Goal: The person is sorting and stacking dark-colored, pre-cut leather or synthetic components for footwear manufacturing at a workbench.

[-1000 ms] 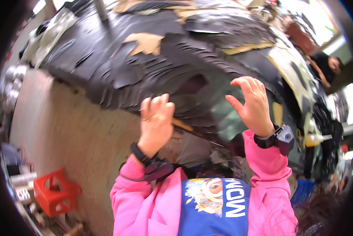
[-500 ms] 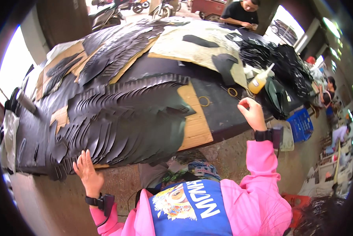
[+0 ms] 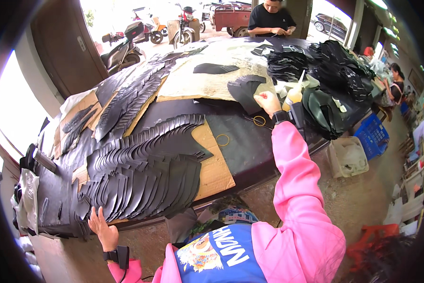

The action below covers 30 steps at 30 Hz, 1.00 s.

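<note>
Overlapping rows of black leather-like cut pieces (image 3: pixel 146 179) fan across cardboard (image 3: pixel 216 165) on the near left of the table. At their front edge is my left hand (image 3: pixel 103 231), its fingers spread and nothing in it; whether it touches the lowest pieces I cannot tell. My right hand (image 3: pixel 267 102) reaches far over the table with its fingers closed together. Anything it may hold is hidden. Just beyond it lie a dark curved piece (image 3: pixel 245 92) and a pale sheet (image 3: pixel 179 87). Right beside that hand stands a bottle of yellowish liquid (image 3: pixel 294 96) with a pointed nozzle.
Two yellowish rings (image 3: pixel 223 140) lie on the dark table. Stacks of black pieces (image 3: pixel 287 66) and dark green pieces (image 3: pixel 320 111) cover its right side. A blue crate (image 3: pixel 371 136) and a pale bin (image 3: pixel 348 158) sit on the floor. Across the table stands a person (image 3: pixel 272 21).
My right hand has reached farther forward, to beside the bottle and the dark curved piece. My left hand stays open near the front edge. The view has shifted, showing more of the background.
</note>
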Tool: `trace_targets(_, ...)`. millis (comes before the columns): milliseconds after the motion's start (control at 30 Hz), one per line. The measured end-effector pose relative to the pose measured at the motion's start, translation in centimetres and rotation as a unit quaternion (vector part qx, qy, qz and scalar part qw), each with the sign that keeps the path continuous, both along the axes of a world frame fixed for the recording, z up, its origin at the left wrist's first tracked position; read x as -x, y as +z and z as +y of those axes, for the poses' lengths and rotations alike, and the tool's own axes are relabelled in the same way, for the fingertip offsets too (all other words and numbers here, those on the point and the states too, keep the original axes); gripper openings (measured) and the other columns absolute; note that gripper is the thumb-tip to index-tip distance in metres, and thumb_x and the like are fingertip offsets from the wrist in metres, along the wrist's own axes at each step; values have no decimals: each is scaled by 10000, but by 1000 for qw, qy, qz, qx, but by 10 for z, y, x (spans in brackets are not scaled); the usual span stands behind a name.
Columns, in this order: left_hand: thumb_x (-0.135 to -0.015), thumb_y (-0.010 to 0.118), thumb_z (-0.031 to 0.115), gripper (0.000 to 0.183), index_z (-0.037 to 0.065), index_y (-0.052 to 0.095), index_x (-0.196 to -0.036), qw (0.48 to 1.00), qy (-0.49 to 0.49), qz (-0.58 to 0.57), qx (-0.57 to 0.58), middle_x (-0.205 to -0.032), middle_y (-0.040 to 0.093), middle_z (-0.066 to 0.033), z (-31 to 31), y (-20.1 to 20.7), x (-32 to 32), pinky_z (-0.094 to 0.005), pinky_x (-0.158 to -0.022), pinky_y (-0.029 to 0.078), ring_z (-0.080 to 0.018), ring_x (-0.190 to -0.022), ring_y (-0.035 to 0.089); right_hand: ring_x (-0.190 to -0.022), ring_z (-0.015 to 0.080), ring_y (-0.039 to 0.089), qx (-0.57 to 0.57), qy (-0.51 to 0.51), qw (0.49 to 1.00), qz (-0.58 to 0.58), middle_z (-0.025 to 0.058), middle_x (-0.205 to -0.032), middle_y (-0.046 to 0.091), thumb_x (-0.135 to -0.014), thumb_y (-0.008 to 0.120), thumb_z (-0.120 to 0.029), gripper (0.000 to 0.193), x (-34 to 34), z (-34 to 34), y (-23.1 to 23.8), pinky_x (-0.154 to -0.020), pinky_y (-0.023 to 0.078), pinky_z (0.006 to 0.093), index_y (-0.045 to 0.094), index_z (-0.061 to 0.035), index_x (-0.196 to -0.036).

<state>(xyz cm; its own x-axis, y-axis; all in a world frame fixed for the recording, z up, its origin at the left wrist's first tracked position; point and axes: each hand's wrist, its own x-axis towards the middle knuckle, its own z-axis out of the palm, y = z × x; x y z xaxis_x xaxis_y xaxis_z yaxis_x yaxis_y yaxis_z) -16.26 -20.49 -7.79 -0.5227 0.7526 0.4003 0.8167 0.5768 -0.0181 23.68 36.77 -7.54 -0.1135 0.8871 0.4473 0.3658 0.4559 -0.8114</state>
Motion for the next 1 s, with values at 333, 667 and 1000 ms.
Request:
trace_targets(333, -689, 554, 85, 557, 45, 417, -1227, 997, 69, -44, -9, -1322, 370, -139, -32, -5, -32, -469, -1067, 112, -301, -1255, 292, -700, 220, 601, -23, 14, 998, -55, 106, -747, 616, -677, 724, -315, 374, 26, 6, 20, -648, 473, 326, 607, -23, -880)
trace_targets(667, -699, 583, 92, 420, 59, 503, -1110, 994, 91, -64, -7, -1252, 442, -114, -50, -2, -38, -486, -1057, 133, -304, -1235, 325, -714, 240, 612, -155, -82, 980, -90, 106, -753, 624, -668, 715, -258, 335, 15, 24, 101, -659, 483, 338, 599, -28, -882)
trace_targets(1000, -655, 600, 82, 334, 44, 560, -985, 990, 98, -104, -18, -1116, 513, -128, -62, -13, -37, -483, -1023, 193, -334, -1158, 380, -783, 231, 616, -146, -77, 979, -122, 110, -828, 631, -701, 685, -214, 345, 61, 76, 128, -709, 477, 327, 581, -36, -977)
